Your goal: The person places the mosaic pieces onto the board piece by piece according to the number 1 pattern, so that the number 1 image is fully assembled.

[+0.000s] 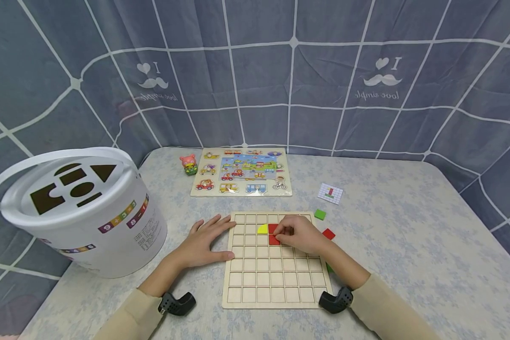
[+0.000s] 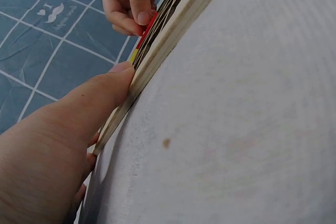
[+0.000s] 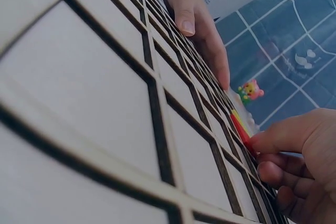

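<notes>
A wooden grid board lies flat in front of me. In its upper cells sit a yellow quarter-circle tile and an upper red square tile. Just below that one is a lower red square tile. My right hand reaches over the board, its thumb and curled forefinger pinching at this lower tile; the fingers partly cover both red tiles. My left hand is spread at the board's left side, fingertips and thumb right at the edge. In the left wrist view its thumb rests on the board's rim.
Right of the board lie a green square, a red piece and a gridded pattern card. Behind it are a vehicle picture puzzle and a pink-headed figurine. A large white bucket with shaped lid holes stands left.
</notes>
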`<state>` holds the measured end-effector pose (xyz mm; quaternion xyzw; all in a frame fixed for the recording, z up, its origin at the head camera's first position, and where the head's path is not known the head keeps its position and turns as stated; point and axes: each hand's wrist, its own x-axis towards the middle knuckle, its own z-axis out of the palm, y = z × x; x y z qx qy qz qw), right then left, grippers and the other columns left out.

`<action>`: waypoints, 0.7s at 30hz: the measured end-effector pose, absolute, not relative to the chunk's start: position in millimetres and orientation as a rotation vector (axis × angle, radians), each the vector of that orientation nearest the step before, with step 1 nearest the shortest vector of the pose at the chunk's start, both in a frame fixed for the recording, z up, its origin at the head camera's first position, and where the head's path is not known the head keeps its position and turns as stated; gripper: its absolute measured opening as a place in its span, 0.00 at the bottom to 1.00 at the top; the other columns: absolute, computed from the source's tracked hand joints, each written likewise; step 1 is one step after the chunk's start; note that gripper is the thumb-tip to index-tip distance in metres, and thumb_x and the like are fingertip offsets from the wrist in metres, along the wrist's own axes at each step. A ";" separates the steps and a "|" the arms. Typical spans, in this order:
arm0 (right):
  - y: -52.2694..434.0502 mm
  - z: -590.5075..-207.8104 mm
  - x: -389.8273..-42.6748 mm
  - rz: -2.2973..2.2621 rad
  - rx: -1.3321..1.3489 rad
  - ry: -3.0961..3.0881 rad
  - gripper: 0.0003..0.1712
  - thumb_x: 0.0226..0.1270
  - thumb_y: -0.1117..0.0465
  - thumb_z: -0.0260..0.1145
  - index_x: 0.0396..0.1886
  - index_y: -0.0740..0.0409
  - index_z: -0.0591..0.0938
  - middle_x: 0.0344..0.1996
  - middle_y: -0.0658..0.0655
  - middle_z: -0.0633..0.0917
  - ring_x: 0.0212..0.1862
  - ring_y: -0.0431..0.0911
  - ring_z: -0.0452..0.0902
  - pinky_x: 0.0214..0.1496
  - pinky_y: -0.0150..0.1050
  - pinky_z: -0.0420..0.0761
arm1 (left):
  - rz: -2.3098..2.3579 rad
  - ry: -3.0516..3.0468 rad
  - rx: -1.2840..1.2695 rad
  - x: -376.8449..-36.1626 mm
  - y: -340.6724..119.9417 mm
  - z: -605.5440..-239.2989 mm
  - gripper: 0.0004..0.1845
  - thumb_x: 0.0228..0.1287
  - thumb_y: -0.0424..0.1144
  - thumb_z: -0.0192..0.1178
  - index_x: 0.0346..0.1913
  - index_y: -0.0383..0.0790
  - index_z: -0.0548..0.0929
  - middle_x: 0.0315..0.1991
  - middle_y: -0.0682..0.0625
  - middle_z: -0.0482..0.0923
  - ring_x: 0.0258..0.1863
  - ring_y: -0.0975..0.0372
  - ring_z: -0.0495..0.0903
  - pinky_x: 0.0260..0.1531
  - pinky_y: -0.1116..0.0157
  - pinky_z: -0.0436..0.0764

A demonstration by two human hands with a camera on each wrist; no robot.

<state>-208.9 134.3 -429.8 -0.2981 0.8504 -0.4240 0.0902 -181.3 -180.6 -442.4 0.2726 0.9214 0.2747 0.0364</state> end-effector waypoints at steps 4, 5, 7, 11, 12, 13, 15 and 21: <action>134.2 -430.3 -209.0 -1.253 -0.883 2.531 0.02 0.66 0.63 0.68 0.34 0.56 0.86 0.30 0.45 0.80 0.28 0.40 0.70 0.30 0.33 0.72 | 0.846 2.832 0.839 -181.2 -180.7 -442.6 0.44 0.55 0.64 0.65 0.73 0.49 0.67 0.74 0.49 0.58 0.75 0.49 0.50 0.66 0.39 0.41; 134.2 -430.3 -209.1 -1.253 -0.883 2.530 0.02 0.66 0.63 0.68 0.34 0.56 0.86 0.30 0.45 0.80 0.28 0.40 0.70 0.30 0.33 0.72 | 0.845 2.833 0.839 -181.3 -180.8 -442.7 0.44 0.55 0.64 0.65 0.73 0.49 0.67 0.74 0.49 0.58 0.75 0.49 0.50 0.66 0.39 0.41; 134.2 -430.1 -209.1 -1.254 -0.879 2.526 0.02 0.65 0.63 0.68 0.34 0.56 0.86 0.30 0.45 0.80 0.29 0.40 0.71 0.31 0.34 0.73 | 0.842 2.835 0.841 -181.4 -180.7 -443.3 0.44 0.55 0.64 0.65 0.73 0.50 0.66 0.74 0.49 0.58 0.75 0.49 0.50 0.66 0.39 0.41; 134.9 -429.5 -209.6 -1.261 -0.867 2.515 0.03 0.65 0.65 0.68 0.37 0.56 0.85 0.29 0.46 0.81 0.30 0.41 0.73 0.33 0.34 0.75 | 0.841 2.836 0.843 -181.3 -180.4 -444.0 0.44 0.56 0.64 0.64 0.73 0.50 0.66 0.75 0.49 0.58 0.75 0.50 0.49 0.66 0.39 0.41; 135.1 -429.4 -209.9 -1.262 -0.866 2.514 0.03 0.65 0.65 0.68 0.38 0.56 0.85 0.29 0.46 0.81 0.31 0.41 0.74 0.33 0.34 0.76 | 0.842 2.836 0.844 -181.3 -180.3 -444.0 0.44 0.56 0.64 0.65 0.73 0.50 0.66 0.75 0.49 0.58 0.75 0.49 0.49 0.66 0.39 0.41; 135.4 -429.3 -210.1 -1.265 -0.863 2.512 0.04 0.64 0.65 0.68 0.38 0.56 0.85 0.29 0.46 0.81 0.31 0.41 0.74 0.34 0.34 0.76 | 0.843 2.836 0.844 -181.2 -180.3 -444.0 0.44 0.56 0.64 0.65 0.73 0.50 0.66 0.75 0.49 0.58 0.75 0.50 0.49 0.66 0.39 0.41; 136.5 -429.4 -210.6 -1.268 -0.855 2.511 0.04 0.64 0.65 0.68 0.39 0.56 0.85 0.30 0.46 0.81 0.32 0.41 0.75 0.35 0.34 0.76 | 0.846 2.836 0.842 -181.1 -180.3 -443.6 0.44 0.55 0.64 0.65 0.73 0.50 0.66 0.74 0.49 0.58 0.75 0.49 0.50 0.66 0.39 0.41; 142.7 -427.2 -209.4 -1.325 -0.807 2.496 0.05 0.66 0.63 0.67 0.40 0.58 0.86 0.30 0.48 0.81 0.31 0.43 0.74 0.33 0.34 0.75 | 0.844 2.835 0.837 -180.8 -180.2 -442.4 0.44 0.55 0.64 0.65 0.73 0.49 0.67 0.74 0.49 0.58 0.75 0.49 0.50 0.66 0.39 0.41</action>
